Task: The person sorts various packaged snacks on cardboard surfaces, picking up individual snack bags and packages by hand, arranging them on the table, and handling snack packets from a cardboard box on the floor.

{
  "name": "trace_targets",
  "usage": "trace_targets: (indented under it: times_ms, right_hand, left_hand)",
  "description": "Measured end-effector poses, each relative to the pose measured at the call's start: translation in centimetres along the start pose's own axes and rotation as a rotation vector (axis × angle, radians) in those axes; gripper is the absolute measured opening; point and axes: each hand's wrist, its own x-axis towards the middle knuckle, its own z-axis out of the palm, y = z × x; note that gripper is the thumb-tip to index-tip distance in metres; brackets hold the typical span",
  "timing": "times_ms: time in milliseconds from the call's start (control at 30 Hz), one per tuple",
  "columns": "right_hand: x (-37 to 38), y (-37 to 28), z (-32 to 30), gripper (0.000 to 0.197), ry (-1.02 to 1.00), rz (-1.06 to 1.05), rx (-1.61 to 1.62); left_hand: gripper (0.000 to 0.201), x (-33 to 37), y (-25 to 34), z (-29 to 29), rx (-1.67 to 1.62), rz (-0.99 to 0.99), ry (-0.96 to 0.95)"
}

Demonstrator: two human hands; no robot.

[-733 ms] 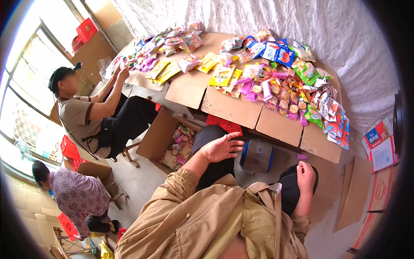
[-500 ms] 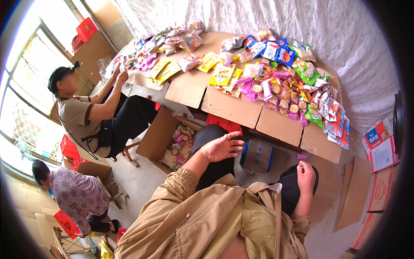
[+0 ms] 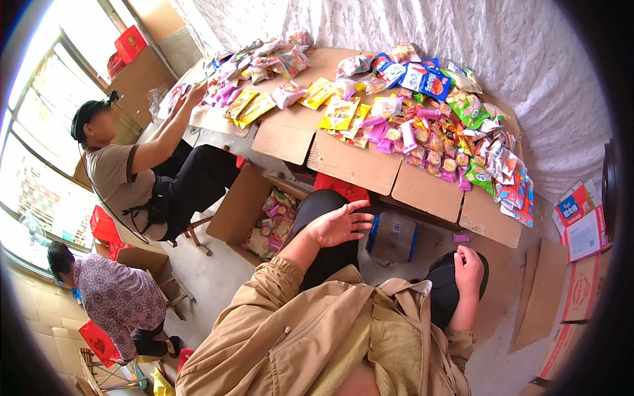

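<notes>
My left hand (image 3: 337,226) hovers over my left thigh, empty, its fingers stretched and apart. On my right knee rests my right hand (image 3: 468,268), its fingers curled in, with no object showing in it. Neither hand touches the table (image 3: 353,164), which is covered with flattened cardboard. Heaped on it are small wrapped cakes (image 3: 432,158), purple packets (image 3: 379,131), yellow snack bags (image 3: 339,113), blue bags (image 3: 426,80) and green bags (image 3: 467,107). Red-and-blue packets (image 3: 517,191) lie at the right end.
An open cardboard box (image 3: 228,221) of wrapped snacks stands left of my legs. Beneath the table are a red bag (image 3: 340,187) and a plastic-wrapped bundle (image 3: 391,239). One co-worker (image 3: 125,165) sits at the left; another person (image 3: 119,297) bends behind. Cardboard sheets (image 3: 543,290) lean at right.
The seated co-worker's arms have reached farther forward over the snacks at the table's left end. My hands have stayed where they were.
</notes>
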Motion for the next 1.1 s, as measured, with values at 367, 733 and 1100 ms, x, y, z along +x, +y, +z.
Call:
trace_targets:
  times_ms: [367,733,1100]
  right_hand:
    - [-0.3,-1.4,-0.9,0.021,0.005,-0.025,-0.037]
    - [-0.6,-3.6,-1.5,0.021,0.02,-0.039,-0.101]
    - [0.2,-5.1,-0.3,0.02,-0.054,-0.079,-0.206]
  left_hand:
    - [0.076,-0.1,-0.1,-0.1,-0.004,0.013,-0.013]
    - [0.077,-0.7,-0.3,0.1,-0.001,0.056,-0.048]
    - [0.085,-8.8,4.9,-3.1,-0.264,0.561,-0.029]
